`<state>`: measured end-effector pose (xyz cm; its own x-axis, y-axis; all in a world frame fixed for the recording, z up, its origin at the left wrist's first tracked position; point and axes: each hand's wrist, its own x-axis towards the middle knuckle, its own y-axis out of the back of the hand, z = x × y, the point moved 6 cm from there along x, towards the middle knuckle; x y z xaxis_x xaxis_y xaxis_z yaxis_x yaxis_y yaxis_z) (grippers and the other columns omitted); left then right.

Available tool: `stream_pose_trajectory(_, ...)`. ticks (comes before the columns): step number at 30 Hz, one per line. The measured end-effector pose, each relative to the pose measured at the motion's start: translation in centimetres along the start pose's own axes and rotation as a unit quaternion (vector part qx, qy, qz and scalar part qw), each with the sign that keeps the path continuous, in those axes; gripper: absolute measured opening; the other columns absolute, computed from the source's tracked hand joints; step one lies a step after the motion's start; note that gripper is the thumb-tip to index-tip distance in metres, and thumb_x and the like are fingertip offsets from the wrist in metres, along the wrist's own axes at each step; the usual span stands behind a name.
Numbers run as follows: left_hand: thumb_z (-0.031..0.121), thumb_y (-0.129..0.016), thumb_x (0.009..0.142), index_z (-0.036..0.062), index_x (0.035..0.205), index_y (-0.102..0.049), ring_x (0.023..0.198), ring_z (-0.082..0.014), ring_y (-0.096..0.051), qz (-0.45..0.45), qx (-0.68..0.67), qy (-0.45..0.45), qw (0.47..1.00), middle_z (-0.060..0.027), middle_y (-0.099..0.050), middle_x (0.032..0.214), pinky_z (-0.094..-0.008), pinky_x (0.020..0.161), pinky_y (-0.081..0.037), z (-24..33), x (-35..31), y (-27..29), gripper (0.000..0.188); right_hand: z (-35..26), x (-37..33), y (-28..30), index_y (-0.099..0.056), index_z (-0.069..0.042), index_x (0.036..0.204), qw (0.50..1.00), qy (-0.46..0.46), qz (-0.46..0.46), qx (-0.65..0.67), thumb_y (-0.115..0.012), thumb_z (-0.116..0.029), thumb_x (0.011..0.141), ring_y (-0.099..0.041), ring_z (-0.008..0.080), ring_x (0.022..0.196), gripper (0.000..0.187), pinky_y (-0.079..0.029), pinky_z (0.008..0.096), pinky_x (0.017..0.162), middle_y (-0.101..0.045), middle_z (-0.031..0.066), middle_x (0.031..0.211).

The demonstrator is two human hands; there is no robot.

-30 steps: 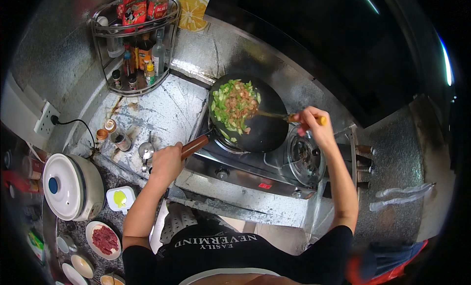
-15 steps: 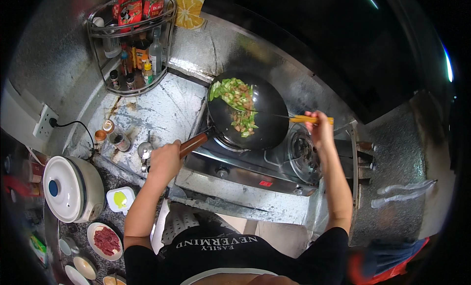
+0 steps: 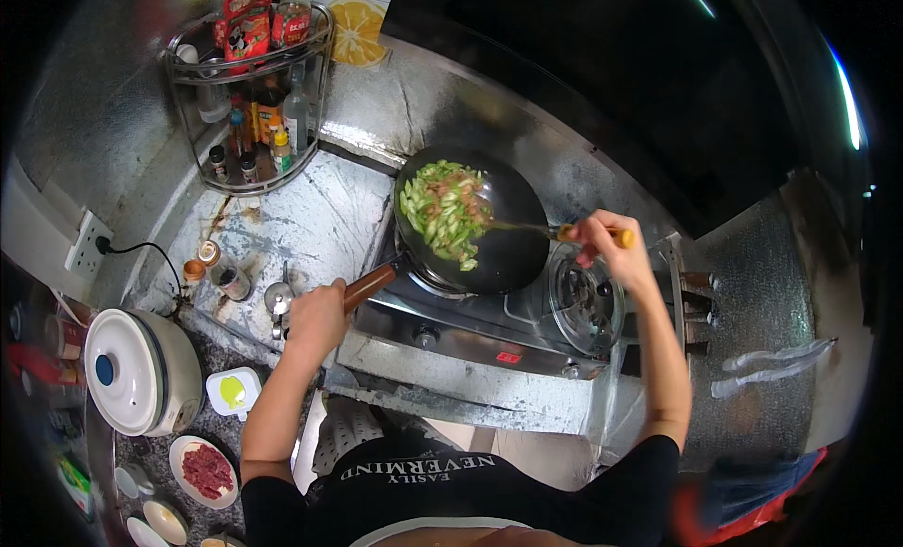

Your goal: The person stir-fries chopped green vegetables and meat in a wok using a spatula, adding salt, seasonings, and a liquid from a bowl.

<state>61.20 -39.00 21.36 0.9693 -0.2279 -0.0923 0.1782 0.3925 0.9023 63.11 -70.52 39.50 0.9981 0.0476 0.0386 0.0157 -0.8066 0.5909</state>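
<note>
A black wok (image 3: pixel 513 255) sits on the left burner of the stove. Sliced green vegetable with small brownish pieces of meat (image 3: pixel 447 208) is heaped in its left half. My left hand (image 3: pixel 318 318) is closed round the wok's brown wooden handle (image 3: pixel 372 287). In my right hand (image 3: pixel 611 246) is the yellow handle of a spatula (image 3: pixel 522 226), whose metal end reaches into the food from the right. The spatula's tip is buried in the food, so its shape is hidden.
A glass lid (image 3: pixel 588 298) lies on the right burner. Seasoning jars (image 3: pixel 229 279) and a metal spoon (image 3: pixel 278 298) stand left of the stove. A bottle rack (image 3: pixel 249 124) fills the back corner. Near left are a white cooker (image 3: pixel 141 373) and a plate of raw meat (image 3: pixel 205 470).
My right hand has turned over, and the spatula's end has swung lower at its handle. The food has been pushed together into one pile. My left hand keeps its hold.
</note>
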Motion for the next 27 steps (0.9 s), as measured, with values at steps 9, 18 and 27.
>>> stream_pose_trajectory(9,0.007,-0.058,0.067,0.0028,0.085,-0.053,0.067,-0.0317,-0.060,0.001,-0.007,-0.013,1.000,-0.0166,-0.060,0.070,-0.0398,0.061,-0.047,0.6,0.4,-0.3,0.019,7.9,-2.1,2.1,-0.048,-0.001,0.074,0.949,-0.125,0.138,0.254,-0.039,-0.016,0.086,-0.055,0.0131,0.047,0.021,-0.048,0.0215,0.043,-0.059,0.0155,0.084)
stream_pose_trajectory(18,0.010,-0.060,0.068,0.0035,0.086,-0.052,0.066,-0.0320,-0.060,-0.004,-0.006,0.006,1.000,-0.0161,-0.060,0.069,-0.0401,0.060,-0.047,0.0,-0.1,0.4,0.021,5.1,-5.5,5.3,-0.051,0.000,0.071,0.985,-0.067,0.093,0.127,-0.043,-0.015,0.086,-0.057,0.0131,0.051,0.023,-0.049,0.0220,0.048,-0.059,0.0150,0.095)
stream_pose_trajectory(27,0.012,-0.060,0.067,0.0039,0.085,-0.052,0.066,-0.0316,-0.059,-0.005,-0.018,-0.021,1.000,-0.0156,-0.060,0.068,-0.0405,0.061,-0.047,0.5,0.6,-0.7,0.022,2.8,2.5,-1.8,-0.052,0.000,0.070,0.994,0.098,0.000,0.055,-0.043,-0.005,0.081,-0.055,0.0127,0.065,0.015,-0.046,0.0233,0.060,-0.058,0.0108,0.093)
